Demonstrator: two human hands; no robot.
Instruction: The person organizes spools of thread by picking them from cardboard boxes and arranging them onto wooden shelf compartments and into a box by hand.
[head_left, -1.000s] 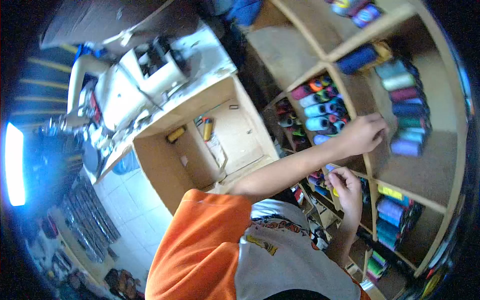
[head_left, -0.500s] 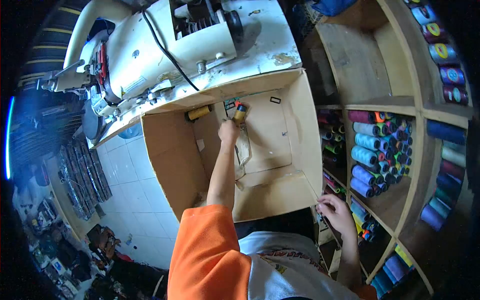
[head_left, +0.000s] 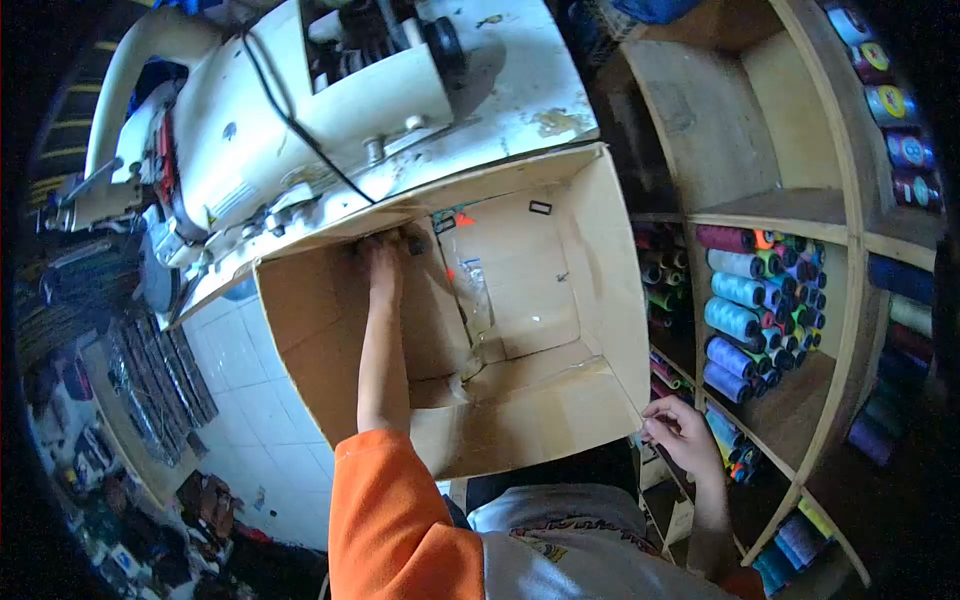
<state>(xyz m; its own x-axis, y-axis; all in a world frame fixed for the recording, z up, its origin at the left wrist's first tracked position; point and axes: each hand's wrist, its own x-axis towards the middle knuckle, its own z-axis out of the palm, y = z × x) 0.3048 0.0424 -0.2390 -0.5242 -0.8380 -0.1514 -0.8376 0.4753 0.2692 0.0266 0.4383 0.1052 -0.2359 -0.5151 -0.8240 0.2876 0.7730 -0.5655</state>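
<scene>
My left hand [head_left: 382,262] reaches deep into an open cardboard box [head_left: 530,425], by its far left corner. Its fingers are in shadow, closed around a thread spool [head_left: 413,240] whose dark end pokes out on the right. Whether a second spool lies under the hand I cannot tell. At the box's near right corner, my right hand [head_left: 688,438] pinches the cardboard edge. A small black rectangular piece [head_left: 540,208], orange scraps [head_left: 463,219] and a strip of clear film [head_left: 480,300] lie on the box bottom.
A white sewing machine [head_left: 240,130] stands on a worn table [head_left: 520,90] beyond the box. To the right, a wooden shelf [head_left: 765,208] holds many thread spools [head_left: 735,287]. Dark wrapped bundles [head_left: 165,385] and clutter line the left side of the tiled floor [head_left: 240,370].
My left hand has moved left, from the middle of the box's far side to its far left corner, where a spool lay. The yellow spool it held is no longer plainly seen. My right hand stays put.
</scene>
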